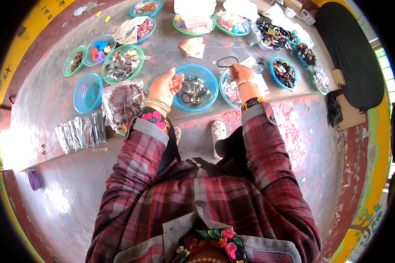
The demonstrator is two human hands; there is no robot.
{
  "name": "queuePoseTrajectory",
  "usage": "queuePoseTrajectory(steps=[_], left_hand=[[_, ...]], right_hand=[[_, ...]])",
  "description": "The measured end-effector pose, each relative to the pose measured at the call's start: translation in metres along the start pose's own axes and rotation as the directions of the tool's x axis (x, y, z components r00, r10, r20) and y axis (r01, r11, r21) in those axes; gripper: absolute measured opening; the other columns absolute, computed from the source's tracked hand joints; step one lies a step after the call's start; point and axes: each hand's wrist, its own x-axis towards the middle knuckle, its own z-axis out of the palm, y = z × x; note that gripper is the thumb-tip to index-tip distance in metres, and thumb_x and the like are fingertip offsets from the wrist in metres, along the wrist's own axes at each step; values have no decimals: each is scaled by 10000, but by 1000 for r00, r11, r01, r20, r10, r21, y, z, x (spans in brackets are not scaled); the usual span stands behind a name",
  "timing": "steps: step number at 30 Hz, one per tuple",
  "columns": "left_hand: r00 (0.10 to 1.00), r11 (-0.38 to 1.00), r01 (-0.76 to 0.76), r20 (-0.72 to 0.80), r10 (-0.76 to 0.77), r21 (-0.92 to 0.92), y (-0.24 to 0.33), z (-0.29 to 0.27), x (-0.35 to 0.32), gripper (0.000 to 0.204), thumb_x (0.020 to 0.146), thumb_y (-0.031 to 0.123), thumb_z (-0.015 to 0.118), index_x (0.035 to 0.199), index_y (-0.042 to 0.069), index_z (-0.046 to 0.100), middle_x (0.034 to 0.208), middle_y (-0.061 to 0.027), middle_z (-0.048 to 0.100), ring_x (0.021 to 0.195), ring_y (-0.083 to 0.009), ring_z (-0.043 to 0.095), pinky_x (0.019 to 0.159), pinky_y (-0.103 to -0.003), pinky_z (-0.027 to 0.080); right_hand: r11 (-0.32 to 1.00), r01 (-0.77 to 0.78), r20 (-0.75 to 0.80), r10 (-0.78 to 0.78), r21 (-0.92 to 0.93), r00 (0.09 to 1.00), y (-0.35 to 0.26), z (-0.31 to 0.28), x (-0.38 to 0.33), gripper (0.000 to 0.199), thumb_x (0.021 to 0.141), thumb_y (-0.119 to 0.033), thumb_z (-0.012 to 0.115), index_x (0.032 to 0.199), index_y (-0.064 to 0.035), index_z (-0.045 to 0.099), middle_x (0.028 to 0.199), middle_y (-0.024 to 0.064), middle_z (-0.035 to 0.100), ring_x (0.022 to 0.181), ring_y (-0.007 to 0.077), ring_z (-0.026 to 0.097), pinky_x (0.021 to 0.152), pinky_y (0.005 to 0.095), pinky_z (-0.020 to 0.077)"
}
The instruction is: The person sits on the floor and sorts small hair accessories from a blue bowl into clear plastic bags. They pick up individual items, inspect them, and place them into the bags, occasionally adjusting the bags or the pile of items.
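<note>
My right hand (242,73) pinches a thin dark loop (228,58), bracelet-sized, whose exact kind I cannot make out. It hangs over a blue-rimmed basin (224,91) holding pale packets, partly hidden by my hand and wrist. My left hand (166,86) is loosely curled with the thumb apart from the fingers, and nothing shows in it. Between my hands stands a blue basin (213,90) with dark loops and small bagged pieces inside. Beside my left wrist lies a clear bag of dark red beaded strands (122,103).
Left are an empty blue basin (77,97), a green basin of dark pieces (141,58) and a row of slim packets (81,132). Red and white cards (193,47) lie ahead. Several filled baskets (283,85) stand right. Red scraps litter the floor; a purple bucket (33,180) stands lower left.
</note>
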Motion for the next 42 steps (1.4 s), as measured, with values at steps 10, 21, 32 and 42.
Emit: queuePoseTrajectory(steps=[10,21,32,42], left_hand=[[997,999,-8,-72,4,-53,-4,6,2,228,791,236,613,710,53,504,794,-129,628,693,-171,598,599,-255,461],[986,991,-92,-151,76,-96,-7,-4,10,215,794,261,613,748,70,524,847,-126,624,778,-187,582,643,-251,441],[975,991,-100,-209,79,-89,-4,-7,9,224,792,247,610,724,53,522,825,-127,628,735,-182,595,620,-249,447],[982,990,-89,-174,70,-107,-7,-6,12,209,792,225,589,712,50,508,797,-122,619,709,-178,600,577,-261,433]], right_hand=[[862,-209,-325,54,-462,944,23,-72,80,164,791,-180,543,836,-29,589,720,107,615,590,196,592,488,324,451],[701,9,7,-6,-713,1000,53,-3,77,178,747,-184,504,646,-70,596,575,35,587,478,117,556,475,277,442],[-430,605,467,389,-670,794,91,68,-22,235,723,-128,516,900,-33,639,914,148,628,887,301,597,762,371,473],[-511,633,521,362,-582,773,76,64,-34,200,732,-97,516,875,-42,644,919,153,625,884,311,597,737,383,479]])
